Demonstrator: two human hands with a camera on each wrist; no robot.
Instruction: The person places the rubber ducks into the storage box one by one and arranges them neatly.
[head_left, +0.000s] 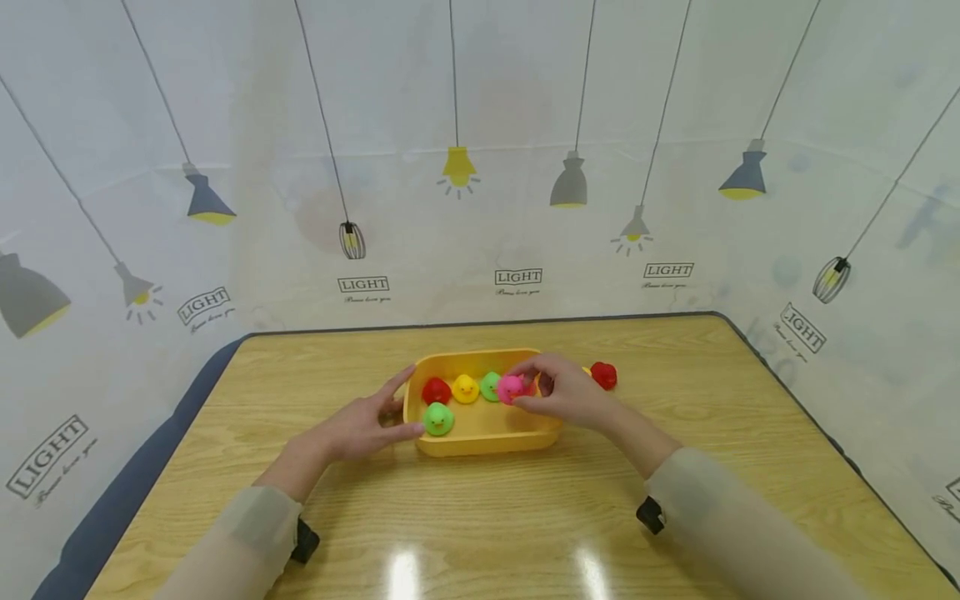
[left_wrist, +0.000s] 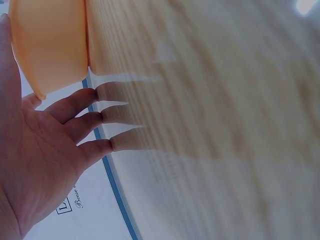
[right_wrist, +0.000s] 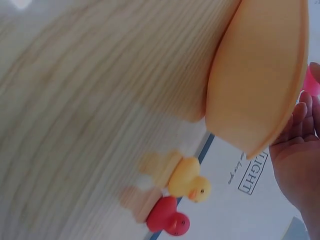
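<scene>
A pink rubber duck (head_left: 511, 388) is pinched between the thumb and fingers of my right hand (head_left: 566, 392), over the right end of a yellow-orange plastic tray (head_left: 480, 446). My left hand (head_left: 363, 427) lies against the tray's left end with fingers spread, index finger and thumb at the rim; the left wrist view shows its other fingers (left_wrist: 82, 120) extended beside the tray. Inside sit a red duck (head_left: 436, 392), a yellow duck (head_left: 465, 388), a green duck (head_left: 491, 386) and, nearer me, another green duck (head_left: 438, 419). Something reddish behind the pink duck is mostly hidden.
Right of the tray, outside it, a yellow duck (right_wrist: 188, 180) and a red duck (right_wrist: 167, 216) stand on the wooden table (head_left: 480, 517). A white backdrop (head_left: 405, 317) printed with lamps rises beyond the table's dark edge.
</scene>
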